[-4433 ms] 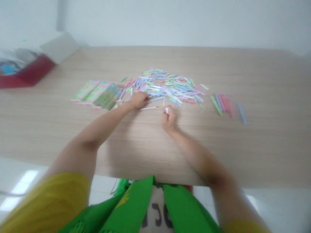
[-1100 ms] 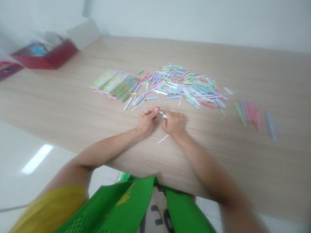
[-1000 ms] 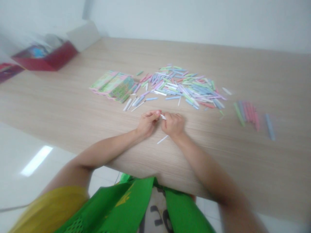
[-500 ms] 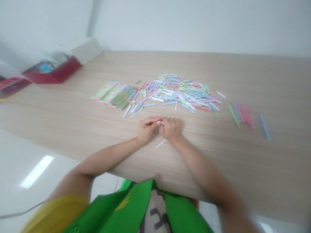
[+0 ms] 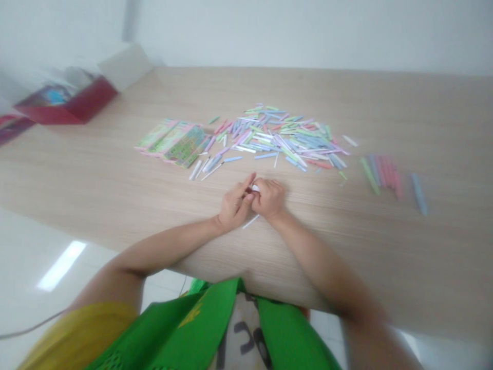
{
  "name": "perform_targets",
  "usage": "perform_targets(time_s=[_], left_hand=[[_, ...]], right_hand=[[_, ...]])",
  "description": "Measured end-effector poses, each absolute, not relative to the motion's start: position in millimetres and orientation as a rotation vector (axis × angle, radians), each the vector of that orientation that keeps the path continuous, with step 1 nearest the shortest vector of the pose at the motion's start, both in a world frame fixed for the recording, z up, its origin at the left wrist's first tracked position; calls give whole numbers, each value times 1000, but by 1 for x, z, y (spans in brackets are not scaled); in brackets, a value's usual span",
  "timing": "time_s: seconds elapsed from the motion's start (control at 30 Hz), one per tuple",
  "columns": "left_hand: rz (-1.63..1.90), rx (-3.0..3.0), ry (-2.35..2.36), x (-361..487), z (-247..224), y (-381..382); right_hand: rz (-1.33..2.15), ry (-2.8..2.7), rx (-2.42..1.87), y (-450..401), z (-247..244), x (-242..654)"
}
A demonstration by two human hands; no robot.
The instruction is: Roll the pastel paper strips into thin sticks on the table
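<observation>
Table (image 5: 346, 118) lt wood-grain; pen pile (image 5: 292, 139) pastel mix: blue, pink, green, purple, white; box (image 5: 88, 103) dk red.

L hand (image 5: 233, 204) and R hand (image 5: 269, 198) meet near center of frame, fingertips touching or nearly so. L index extended, pointing up-right, thumb below it; R fingers curled in. Both forearms angle in from lower corners, elbows bent outward.
</observation>
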State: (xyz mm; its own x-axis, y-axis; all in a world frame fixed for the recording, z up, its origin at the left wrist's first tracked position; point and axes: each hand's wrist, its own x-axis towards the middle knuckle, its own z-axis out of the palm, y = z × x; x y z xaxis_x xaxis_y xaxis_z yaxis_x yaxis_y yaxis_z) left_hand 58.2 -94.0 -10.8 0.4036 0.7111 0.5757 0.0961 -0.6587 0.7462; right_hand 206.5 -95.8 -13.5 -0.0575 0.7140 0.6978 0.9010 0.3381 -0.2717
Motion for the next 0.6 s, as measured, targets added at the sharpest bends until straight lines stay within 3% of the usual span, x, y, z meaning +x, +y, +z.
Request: perform_targets(time_s=[0.13,0.37,0.6], left_hand=[[1330,2021,680,57,-11,-87],[1434,1428,1154,59,-33,-27],[1216,1532,1290,48,-21,-16]], right_hand=[[-96,-1718,-1393,-98,-16,212],[264,-1239,-1268,-91,-16,220],[602,-667,-1108,-85,38,215]])
